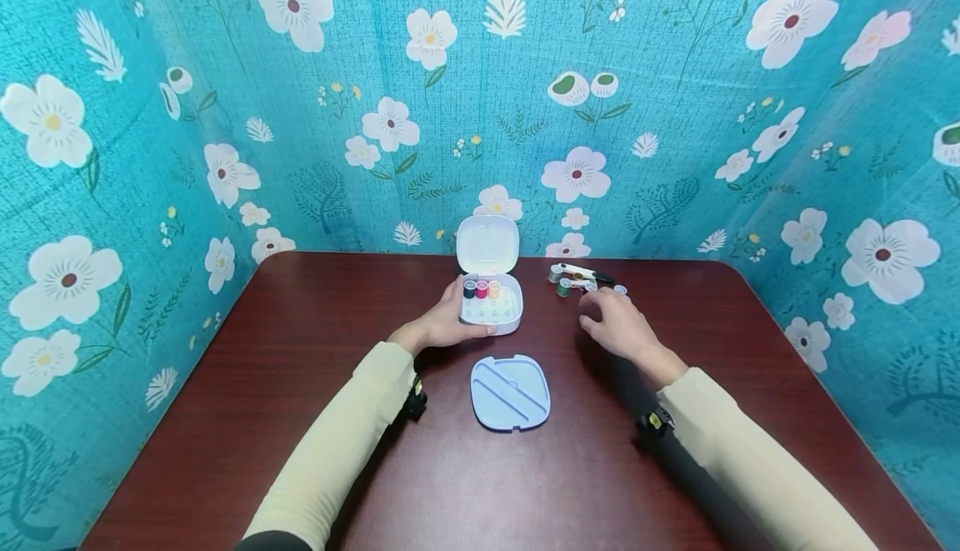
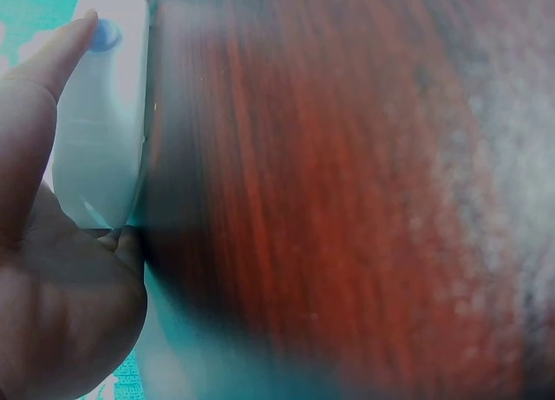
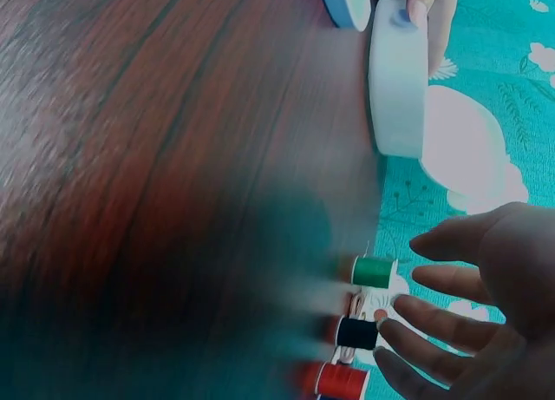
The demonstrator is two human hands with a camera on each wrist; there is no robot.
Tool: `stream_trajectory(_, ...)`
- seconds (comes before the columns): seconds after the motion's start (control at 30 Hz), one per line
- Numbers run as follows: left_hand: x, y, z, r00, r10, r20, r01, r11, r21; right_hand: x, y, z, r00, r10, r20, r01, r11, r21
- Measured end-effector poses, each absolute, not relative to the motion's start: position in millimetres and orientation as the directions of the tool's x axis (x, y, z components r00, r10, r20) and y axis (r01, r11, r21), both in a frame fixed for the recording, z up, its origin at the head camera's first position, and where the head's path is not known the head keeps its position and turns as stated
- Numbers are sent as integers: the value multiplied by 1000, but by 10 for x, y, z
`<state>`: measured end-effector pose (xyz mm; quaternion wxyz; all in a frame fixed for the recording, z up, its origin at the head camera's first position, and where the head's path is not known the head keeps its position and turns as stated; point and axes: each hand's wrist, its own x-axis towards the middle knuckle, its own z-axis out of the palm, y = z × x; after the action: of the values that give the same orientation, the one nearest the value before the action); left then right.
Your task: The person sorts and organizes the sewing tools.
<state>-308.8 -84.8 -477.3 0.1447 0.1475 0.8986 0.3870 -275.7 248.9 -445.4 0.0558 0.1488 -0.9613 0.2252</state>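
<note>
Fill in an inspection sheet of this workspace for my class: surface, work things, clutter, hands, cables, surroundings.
Surface: reddish-brown wood-grain table.
Work things: open white box, three thread spools in its back row; green spool, black spool and red spool outside it; pale blue tray lying in front.
Clutter: black-and-white tool beside the loose spools.
Hands: left hand grips the white box; right hand is at the loose spools, contact unclear.
Cables: nothing seen.
Surroundings: blue floral cloth behind and at both sides.

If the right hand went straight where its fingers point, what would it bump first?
Probably the dark thread spool: the fingertips of the right hand look nearest to it, between the green spool and the red spool. Depth is unclear, so they might touch.
</note>
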Motion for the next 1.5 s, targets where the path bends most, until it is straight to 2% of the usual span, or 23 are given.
stream_trajectory(0.23,-3099,-856,-4783,-914,378,-144,157,659,736,-2779,2599,-4499,-972,-133,192,-209,863,-459)
stream_trajectory(0.57,-3114,-853,-4787,-913,382,-141,162,658,735,-2849,2694,-4596,-973,-9,231,-134,836,-531)
stream_trajectory(0.8,-3103,-854,-4739,-914,385,-130,168,649,742,-2897,2736,-4607,-981,14,196,-104,806,-583)
stream_trajectory(1.5,-3106,-856,-4793,-915,379,-139,154,646,748,-2939,2779,-4704,-994,39,102,-30,799,-601)
